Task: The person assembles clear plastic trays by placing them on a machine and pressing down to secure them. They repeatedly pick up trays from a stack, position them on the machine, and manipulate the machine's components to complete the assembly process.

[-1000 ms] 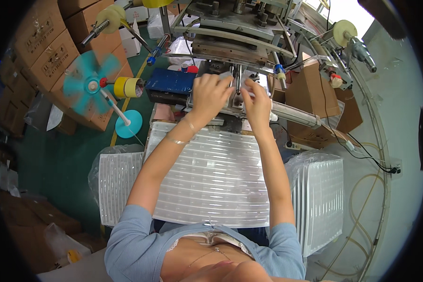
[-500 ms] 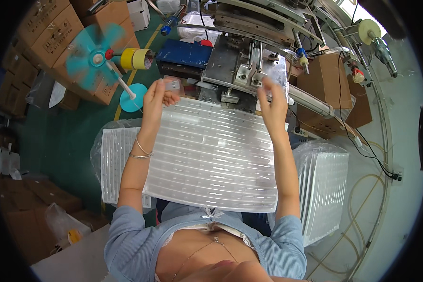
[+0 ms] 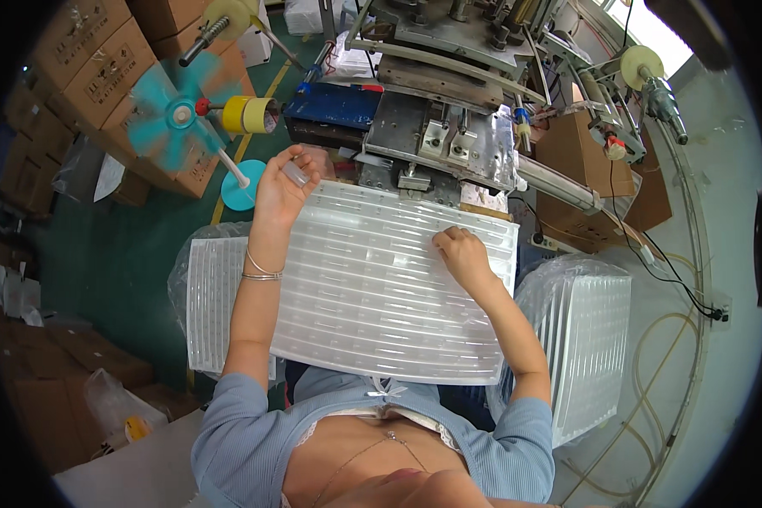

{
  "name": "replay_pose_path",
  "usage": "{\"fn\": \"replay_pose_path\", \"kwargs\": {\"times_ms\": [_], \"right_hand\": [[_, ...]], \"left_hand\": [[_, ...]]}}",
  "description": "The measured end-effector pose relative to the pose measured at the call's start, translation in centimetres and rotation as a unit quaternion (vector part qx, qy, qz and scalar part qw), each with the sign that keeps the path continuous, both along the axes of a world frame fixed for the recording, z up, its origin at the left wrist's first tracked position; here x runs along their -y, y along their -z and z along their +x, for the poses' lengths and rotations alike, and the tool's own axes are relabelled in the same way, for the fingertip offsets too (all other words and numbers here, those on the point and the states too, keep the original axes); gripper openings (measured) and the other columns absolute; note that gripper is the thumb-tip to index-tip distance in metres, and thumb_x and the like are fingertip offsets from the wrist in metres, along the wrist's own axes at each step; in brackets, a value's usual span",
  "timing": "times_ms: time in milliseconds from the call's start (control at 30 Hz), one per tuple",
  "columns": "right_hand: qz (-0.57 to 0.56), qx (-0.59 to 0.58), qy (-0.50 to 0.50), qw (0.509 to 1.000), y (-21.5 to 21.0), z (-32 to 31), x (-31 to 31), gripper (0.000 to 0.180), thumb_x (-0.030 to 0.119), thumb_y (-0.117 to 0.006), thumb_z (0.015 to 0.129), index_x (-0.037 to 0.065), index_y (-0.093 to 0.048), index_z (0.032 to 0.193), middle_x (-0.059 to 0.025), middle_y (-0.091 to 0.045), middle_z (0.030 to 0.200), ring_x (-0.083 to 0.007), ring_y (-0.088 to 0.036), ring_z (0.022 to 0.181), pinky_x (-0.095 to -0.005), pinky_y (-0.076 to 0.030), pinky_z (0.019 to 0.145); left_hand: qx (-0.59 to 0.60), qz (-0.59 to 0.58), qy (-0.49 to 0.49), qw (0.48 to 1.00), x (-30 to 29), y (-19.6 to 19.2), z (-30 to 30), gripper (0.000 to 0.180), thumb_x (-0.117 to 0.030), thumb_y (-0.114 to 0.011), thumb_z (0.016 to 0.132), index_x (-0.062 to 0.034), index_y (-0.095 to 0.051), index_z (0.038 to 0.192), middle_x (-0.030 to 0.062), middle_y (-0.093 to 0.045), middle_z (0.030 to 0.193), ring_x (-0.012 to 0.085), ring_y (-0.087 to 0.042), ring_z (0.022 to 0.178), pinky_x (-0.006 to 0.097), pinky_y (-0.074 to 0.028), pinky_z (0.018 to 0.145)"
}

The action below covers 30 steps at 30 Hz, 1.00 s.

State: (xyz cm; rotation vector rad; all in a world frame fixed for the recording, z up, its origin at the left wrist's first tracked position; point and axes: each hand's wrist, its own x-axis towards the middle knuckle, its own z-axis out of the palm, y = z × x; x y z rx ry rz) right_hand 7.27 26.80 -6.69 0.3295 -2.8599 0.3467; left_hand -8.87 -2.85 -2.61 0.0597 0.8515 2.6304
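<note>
A large white ribbed plastic tray [image 3: 381,305] with rows of small slots lies in front of my body. My left hand [image 3: 284,195] is raised at the tray's far left corner, palm turned up. Its curled fingers hold a small translucent plastic piece [image 3: 295,173]. Over the right part of the tray is my right hand [image 3: 466,256], fingers bent and pressed together at a row; anything between the fingertips is hidden. Beyond the tray stands a metal press machine [image 3: 398,118], with two light metal blocks [image 3: 445,142] on its plate.
A turquoise fan [image 3: 178,114] spins at the left, beside a yellow tape roll [image 3: 250,114]. Stacked trays stand at left [image 3: 216,305] and right [image 3: 597,347], partly wrapped in plastic. A blue metal box [image 3: 334,102] sits left of the machine. Cardboard boxes [image 3: 110,76] fill the far left.
My right hand has come back from the machine's plate down to the tray. My left hand has turned palm up with the plastic piece. The machine's upper part and rollers have shifted position.
</note>
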Motion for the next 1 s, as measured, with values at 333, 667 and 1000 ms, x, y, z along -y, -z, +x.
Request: {"fn": "replay_pose_path", "kwargs": {"times_ms": [333,667,1000], "right_hand": [[-0.364,-0.035,0.139,0.92,-2.2,-3.4,-0.5,0.023,0.01,-0.062,0.078,0.005,-0.049,0.096,-0.0124,-0.058,0.086,-0.0261,-0.058,0.07,-0.034,-0.047,0.061],[-0.459,-0.119,0.101,0.875,-6.5,-2.9,-2.0,0.024,0.007,-0.059,0.083,0.004,-0.061,0.107,-0.0079,-0.059,0.111,-0.0153,-0.059,0.085,-0.0261,-0.052,0.07],[-0.342,-0.221,0.148,0.901,-9.8,-5.1,-2.3,0.019,0.006,-0.06,0.084,0.001,-0.061,0.102,-0.0116,-0.063,0.105,-0.0204,-0.065,0.084,-0.0287,-0.054,0.069]], "left_hand": [[-0.328,-0.439,-0.156,0.822,-2.6,0.7,0.7,0.027,0.0,-0.05,0.078,-0.002,-0.057,0.104,0.0077,-0.062,0.085,0.017,-0.061,0.077,0.027,-0.047,0.063],[-0.508,-0.59,-0.249,0.576,-11.1,-2.8,2.0,0.028,-0.011,-0.057,0.079,-0.0107,-0.061,0.107,0.0123,-0.061,0.102,0.0304,-0.062,0.076,0.04,-0.05,0.065],[-0.571,-0.675,-0.233,0.405,-18.1,-6.9,-2.4,0.029,-0.033,-0.066,0.077,-0.0108,-0.066,0.097,0.0094,-0.06,0.081,0.0276,-0.062,0.068,0.035,-0.05,0.06]]}}
